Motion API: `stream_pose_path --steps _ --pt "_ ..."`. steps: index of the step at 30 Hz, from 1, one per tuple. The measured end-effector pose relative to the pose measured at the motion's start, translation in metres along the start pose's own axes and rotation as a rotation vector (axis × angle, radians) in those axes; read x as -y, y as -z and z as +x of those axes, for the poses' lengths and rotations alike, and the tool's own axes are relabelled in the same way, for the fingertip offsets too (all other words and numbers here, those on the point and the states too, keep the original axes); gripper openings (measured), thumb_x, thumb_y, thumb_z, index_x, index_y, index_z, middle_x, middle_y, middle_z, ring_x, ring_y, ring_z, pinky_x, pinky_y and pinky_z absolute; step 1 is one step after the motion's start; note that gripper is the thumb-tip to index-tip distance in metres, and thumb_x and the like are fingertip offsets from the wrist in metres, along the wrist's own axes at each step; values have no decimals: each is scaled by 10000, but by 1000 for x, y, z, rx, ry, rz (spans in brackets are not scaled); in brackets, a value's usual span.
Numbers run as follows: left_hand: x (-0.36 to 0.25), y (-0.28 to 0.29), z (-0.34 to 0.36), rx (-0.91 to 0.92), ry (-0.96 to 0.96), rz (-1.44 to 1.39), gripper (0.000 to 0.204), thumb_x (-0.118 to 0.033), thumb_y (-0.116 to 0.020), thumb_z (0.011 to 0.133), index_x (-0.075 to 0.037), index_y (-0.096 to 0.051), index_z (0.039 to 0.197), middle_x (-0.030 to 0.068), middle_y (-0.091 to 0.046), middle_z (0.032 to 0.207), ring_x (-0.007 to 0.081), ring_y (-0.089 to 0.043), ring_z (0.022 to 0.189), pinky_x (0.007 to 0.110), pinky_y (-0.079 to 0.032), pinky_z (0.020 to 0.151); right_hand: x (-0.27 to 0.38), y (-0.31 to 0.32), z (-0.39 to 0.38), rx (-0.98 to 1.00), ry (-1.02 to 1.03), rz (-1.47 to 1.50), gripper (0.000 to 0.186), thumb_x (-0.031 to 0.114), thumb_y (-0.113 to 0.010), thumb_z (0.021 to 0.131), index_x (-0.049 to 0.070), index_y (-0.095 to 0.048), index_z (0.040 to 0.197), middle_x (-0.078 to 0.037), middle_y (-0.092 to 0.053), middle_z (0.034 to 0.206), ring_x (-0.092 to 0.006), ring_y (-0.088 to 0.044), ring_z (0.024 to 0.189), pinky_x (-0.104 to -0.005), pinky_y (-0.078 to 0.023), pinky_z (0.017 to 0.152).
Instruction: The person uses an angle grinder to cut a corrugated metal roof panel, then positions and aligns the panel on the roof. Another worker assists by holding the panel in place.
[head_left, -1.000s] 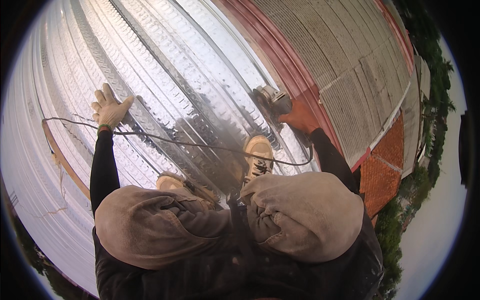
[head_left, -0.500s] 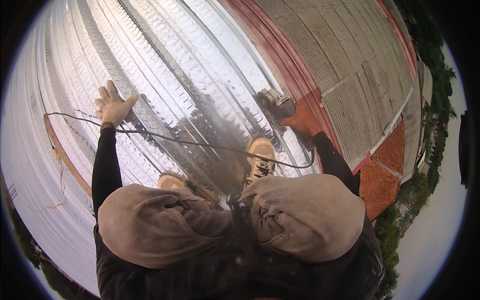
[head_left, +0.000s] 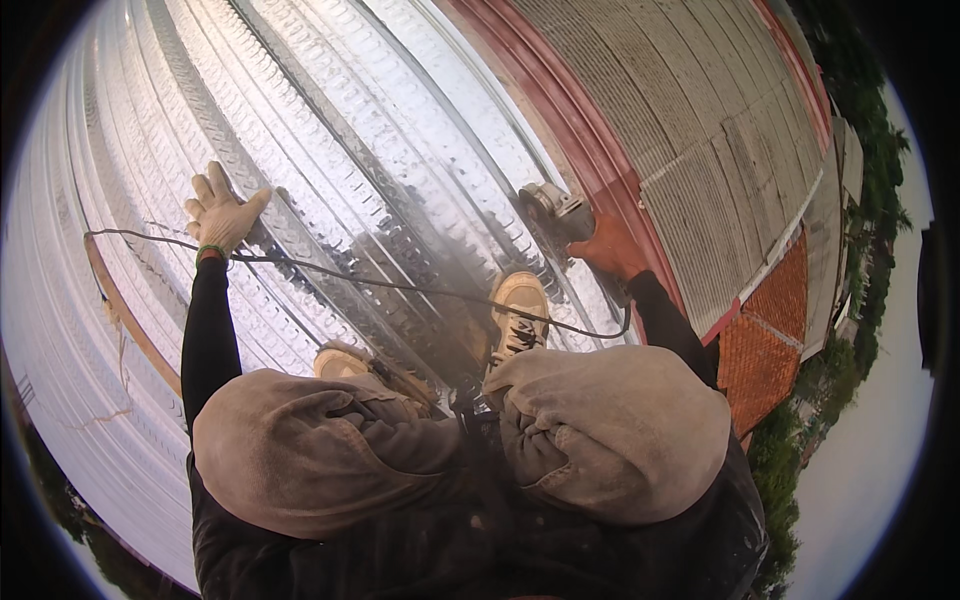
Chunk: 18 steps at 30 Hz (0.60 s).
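My left hand (head_left: 222, 213), in a pale work glove, lies with fingers spread on the shiny ribbed metal roof sheet (head_left: 330, 150). At the right, near the sheet's edge, my bare right hand (head_left: 610, 248) is wrapped round an angle grinder (head_left: 562, 205). Its disc (head_left: 537, 203) is turned toward the sheet; whether it touches the metal, I cannot tell. The grinder's body is mostly hidden by my hand. A dark power cord (head_left: 400, 288) runs from near the right wrist across to the left, passing by my left wrist.
My shoe (head_left: 521, 310) rests on the metal between bent knees. Red edge trim (head_left: 570, 110) runs along the right side, with a grey corrugated roof (head_left: 690, 100) and a rusty orange roof (head_left: 765, 350) beyond. A curved brown strip (head_left: 135, 315) lies at the left.
The grinder has tilted slightly, so its disc shows more plainly. My left hand stays nearly in place, shifted a touch to the left in view.
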<state>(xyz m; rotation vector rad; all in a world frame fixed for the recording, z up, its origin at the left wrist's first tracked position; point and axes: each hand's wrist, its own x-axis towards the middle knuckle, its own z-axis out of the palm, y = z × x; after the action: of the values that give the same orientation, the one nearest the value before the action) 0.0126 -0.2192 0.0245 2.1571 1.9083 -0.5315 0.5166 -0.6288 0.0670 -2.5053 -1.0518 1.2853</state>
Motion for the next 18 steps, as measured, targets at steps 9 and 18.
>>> stream_pose_path --steps 9,18 --pt "0 -1 1 -8 -7 -9 1326 -786 -745 867 -174 -70 1830 266 -34 1878 650 -69 1668 797 -128 1281 -4 -2 -4 5 -33 -3 628 282 -862 746 -89 -751 1241 -282 -804 1117 -388 -789 1045 -443 -607 957" --pt "0 -1 1 -8 -6 -4 1322 -785 -744 867 -175 -74 1830 264 -39 1878 650 -80 1666 800 -132 1276 -6 -2 -14 -2 -64 -25 635 291 -860 753 -97 -745 1241 -290 -801 1140 -387 -789 1059 -440 -604 969"
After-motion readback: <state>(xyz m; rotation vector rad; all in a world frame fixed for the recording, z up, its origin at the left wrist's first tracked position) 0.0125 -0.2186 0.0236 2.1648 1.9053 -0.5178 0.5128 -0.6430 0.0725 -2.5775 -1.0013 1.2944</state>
